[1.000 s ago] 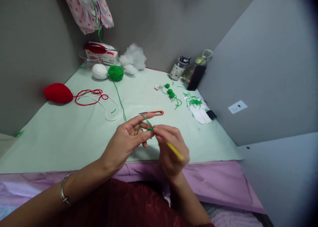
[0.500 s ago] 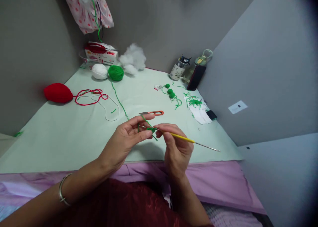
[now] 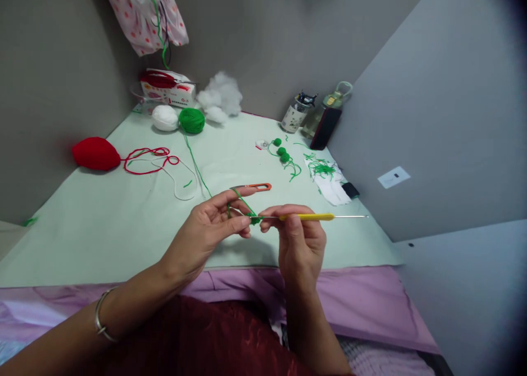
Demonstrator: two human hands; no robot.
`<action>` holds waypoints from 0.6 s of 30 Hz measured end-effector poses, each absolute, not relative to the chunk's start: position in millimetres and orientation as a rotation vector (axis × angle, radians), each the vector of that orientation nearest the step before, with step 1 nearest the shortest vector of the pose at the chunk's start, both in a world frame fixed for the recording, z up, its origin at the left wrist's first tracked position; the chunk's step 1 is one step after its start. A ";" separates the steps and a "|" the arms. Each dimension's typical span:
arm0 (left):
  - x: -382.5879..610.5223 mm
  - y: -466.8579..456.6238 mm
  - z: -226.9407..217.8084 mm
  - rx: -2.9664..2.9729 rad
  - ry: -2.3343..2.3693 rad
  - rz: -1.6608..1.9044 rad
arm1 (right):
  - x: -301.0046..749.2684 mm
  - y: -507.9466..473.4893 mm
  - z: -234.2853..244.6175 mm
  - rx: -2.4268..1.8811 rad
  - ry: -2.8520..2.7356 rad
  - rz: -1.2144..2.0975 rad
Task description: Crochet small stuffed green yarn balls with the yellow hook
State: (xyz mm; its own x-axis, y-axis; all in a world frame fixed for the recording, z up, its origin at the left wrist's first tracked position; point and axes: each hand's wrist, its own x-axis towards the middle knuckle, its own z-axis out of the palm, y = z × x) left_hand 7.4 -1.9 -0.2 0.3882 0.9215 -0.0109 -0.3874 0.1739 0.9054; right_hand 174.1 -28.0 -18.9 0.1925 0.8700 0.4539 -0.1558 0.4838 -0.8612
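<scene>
Between the thumb and fingers of my left hand (image 3: 220,217) is a small green crochet piece (image 3: 256,219). Green yarn loops over its raised index finger, and a strand runs back toward the green yarn ball (image 3: 191,121). My right hand (image 3: 302,244) grips a crochet hook (image 3: 313,217) by its yellow handle. The hook lies almost level, its left tip at the green piece and its other metal end pointing right. Exactly how the tip sits in the stitches is too small to tell. Just behind my left fingertips lie orange thread snips (image 3: 263,187), their blades partly hidden.
Red yarn (image 3: 96,153) and a white yarn ball (image 3: 165,118) sit at the left. White stuffing (image 3: 220,97) lies at the back. Small green balls (image 3: 282,151), yarn scraps (image 3: 322,170), a pen cup (image 3: 294,116) and a phone (image 3: 326,129) are on the right.
The crochet hook has swung from a downward slant to nearly level, and my right hand has shifted slightly right. My left hand stays almost in place, still holding the green piece.
</scene>
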 end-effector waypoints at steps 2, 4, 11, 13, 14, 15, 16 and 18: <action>6.8 -2.2 -0.4 0.972 0.660 1.023 | 175.1 -28.9 -17.7 -0.790 -1.136 0.851; 6.3 -2.5 0.0 0.950 0.664 1.013 | 175.4 -29.7 -16.6 -0.798 -1.112 0.876; 7.0 -2.0 0.7 0.944 0.669 1.026 | 173.5 -34.1 -14.9 -0.822 -1.199 0.745; 7.3 -1.6 -0.3 0.943 0.664 1.032 | 173.6 -36.3 -14.4 -0.868 -1.276 0.616; 7.4 -1.5 -0.8 0.946 0.664 1.034 | 174.0 -37.5 -14.2 -0.882 -1.330 0.548; 7.5 -1.6 -1.1 0.952 0.667 1.038 | 174.4 -38.6 -14.4 -0.887 -1.390 0.481; 7.7 -1.8 -1.2 0.962 0.674 1.040 | 174.9 -39.6 -14.9 -0.881 -1.451 0.414; 8.4 -3.1 -1.1 0.984 0.694 1.047 | 175.3 -41.5 -17.3 -0.856 -1.565 0.278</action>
